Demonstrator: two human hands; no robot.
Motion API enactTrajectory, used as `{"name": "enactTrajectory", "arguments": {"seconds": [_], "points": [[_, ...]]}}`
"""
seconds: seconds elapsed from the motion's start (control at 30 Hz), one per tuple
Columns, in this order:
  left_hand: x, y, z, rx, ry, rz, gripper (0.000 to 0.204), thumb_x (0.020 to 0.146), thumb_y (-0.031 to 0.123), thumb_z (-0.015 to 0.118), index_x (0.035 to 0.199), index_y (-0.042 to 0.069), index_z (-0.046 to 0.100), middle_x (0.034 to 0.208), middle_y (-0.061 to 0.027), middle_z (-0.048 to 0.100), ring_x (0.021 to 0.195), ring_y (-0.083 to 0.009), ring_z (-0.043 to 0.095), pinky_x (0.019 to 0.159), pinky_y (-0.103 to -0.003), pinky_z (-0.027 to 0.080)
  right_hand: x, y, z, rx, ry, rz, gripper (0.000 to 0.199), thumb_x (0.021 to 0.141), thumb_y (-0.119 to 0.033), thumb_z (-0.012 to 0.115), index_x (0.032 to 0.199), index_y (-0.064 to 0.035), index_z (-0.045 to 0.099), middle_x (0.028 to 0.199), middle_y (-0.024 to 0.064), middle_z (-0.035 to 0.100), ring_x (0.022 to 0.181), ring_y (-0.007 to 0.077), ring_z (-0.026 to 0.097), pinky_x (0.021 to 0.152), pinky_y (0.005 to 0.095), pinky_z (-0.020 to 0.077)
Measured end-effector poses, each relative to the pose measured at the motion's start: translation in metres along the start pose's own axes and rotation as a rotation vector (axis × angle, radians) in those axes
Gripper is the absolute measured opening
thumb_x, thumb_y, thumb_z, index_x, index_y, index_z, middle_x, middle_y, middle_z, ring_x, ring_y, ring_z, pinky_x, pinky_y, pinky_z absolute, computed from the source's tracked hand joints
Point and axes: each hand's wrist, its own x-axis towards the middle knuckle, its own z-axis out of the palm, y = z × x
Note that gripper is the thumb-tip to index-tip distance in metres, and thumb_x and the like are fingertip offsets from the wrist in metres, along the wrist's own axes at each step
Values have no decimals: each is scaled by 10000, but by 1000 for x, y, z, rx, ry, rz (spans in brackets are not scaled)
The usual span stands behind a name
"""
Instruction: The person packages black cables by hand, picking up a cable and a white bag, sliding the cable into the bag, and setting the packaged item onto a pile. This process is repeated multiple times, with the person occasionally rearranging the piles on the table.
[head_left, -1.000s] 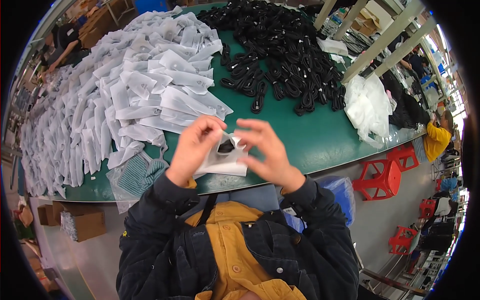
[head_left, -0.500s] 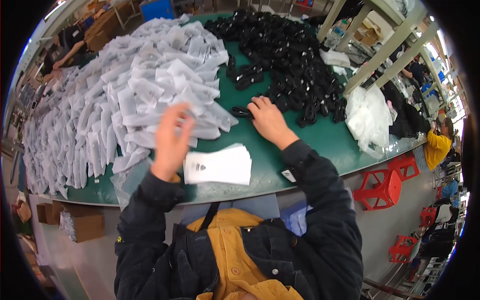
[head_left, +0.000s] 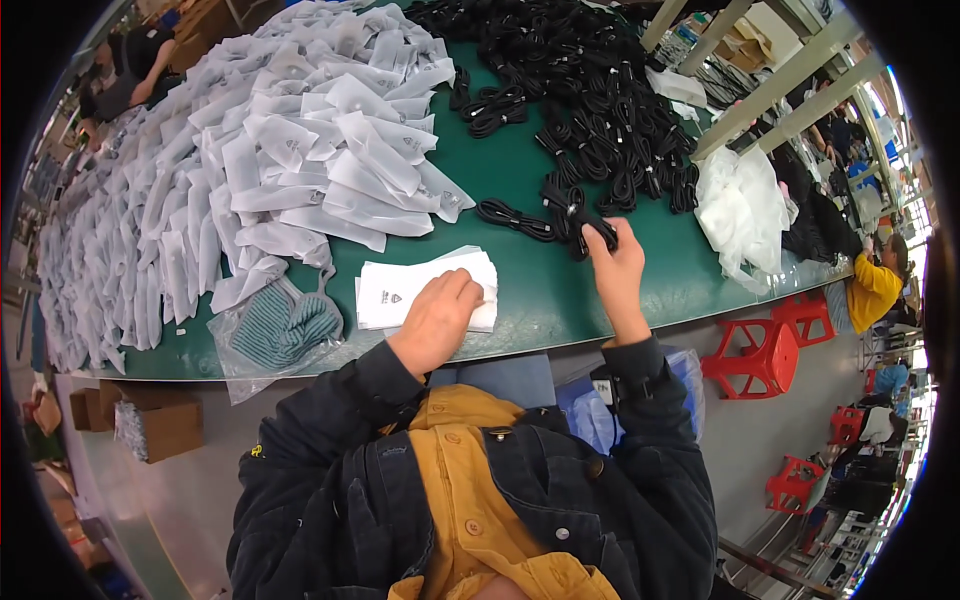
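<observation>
My left hand [head_left: 438, 315] lies over the right part of a stack of flat white translucent bags [head_left: 385, 293] near the table's front edge. Its fingers are bent and pressed together on the top white bag; the thumb is hidden. To the right, my right hand [head_left: 618, 268] is closed on a coiled black cable [head_left: 578, 240], gripping one end just above the table. That cable touches or overlaps another black coil [head_left: 563, 195]. A separate coiled cable [head_left: 515, 218] lies left of it, between the stack and the cable heap.
A large heap of filled white bags [head_left: 300, 140] covers the left of the green table [head_left: 540, 285]. Many black cable coils [head_left: 590, 90] pile up at back right, beside crumpled white plastic [head_left: 740, 205]. A teal knitted item [head_left: 285, 325] lies at the front left. Red stools [head_left: 755, 355] stand right.
My left hand has come down from the bag heap onto the white stack. My right hand has moved right and nearer, now with a cable. The teal knitted item has come into view.
</observation>
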Motion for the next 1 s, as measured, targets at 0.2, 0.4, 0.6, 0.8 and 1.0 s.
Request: {"name": "enactTrajectory", "arguments": {"seconds": [0.2,0.4,0.6,0.8,1.0], "points": [[-1,2,-1,-225,94,-222,91,849,31,661,905,7,593,847,-123,571,761,-319,596,672,-367,485,-53,-25,-9,422,-229,447,242,874,-88,728,1075,9,632,823,-13,590,699,66,529,601,227,444],[4,6,-10,-426,22,-438,79,871,3,656,908,-10,587,844,-95,608,724,-191,579,676,-283,465,-74,-28,-11,51,-143,-61,278,884,-7,687,1159,4,649,933,21,593,780,61,530,649,200,415],[4,5,-15,-544,38,-463,86,876,2,658,911,-2,579,840,-49,586,739,-123,536,691,-251,449,-86,-45,-15,268,-169,38,238,886,8,675,1123,9,672,935,35,600,812,66,534,676,211,420],[1,5,-17,-562,51,-426,80,875,-7,650,912,0,580,870,-64,584,759,-151,551,695,-259,453,-85,-44,-15,144,-374,-6,219,902,-19,671,1120,4,672,899,8,599,711,56,499,600,207,377],[10,20,-25,-359,72,-65,101,835,-28,649,887,16,574,924,-106,563,842,-267,555,728,-330,464,-84,-39,-13,609,-578,765,264,915,-26,655,1177,-5,652,866,-2,592,664,65,514,560,188,374]]}}
